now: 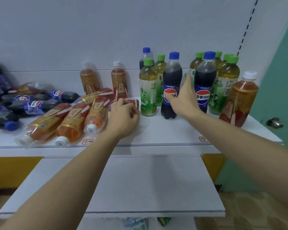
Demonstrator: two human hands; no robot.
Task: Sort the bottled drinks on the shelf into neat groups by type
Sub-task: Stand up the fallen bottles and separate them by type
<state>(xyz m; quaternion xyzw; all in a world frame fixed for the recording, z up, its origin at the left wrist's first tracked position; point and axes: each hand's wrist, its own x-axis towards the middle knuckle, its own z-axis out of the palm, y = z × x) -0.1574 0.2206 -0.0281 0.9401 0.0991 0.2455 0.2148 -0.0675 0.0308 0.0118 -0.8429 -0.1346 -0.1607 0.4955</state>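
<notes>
While barely visible, red-gold bottle (133, 102) under left fingers (123, 107).

We are seeing the shelf (156, 130) carrying cola bottles lying (32, 103) flat at its far left, with energy-drink bottles lying (72, 120) just right of them and two more energy-drink bottles standing (119, 80) behind, against the back wall. Our left hand (123, 115) is resting on one lying bottle (133, 102) at that pile's right end. Our right hand (183, 95) is reaching between two upright cola bottles (171, 83), which are standing among the green tea bottles (148, 90) right of centre, and a lone upright energy-drink bottle (239, 100) is standing at the far right.
</notes>
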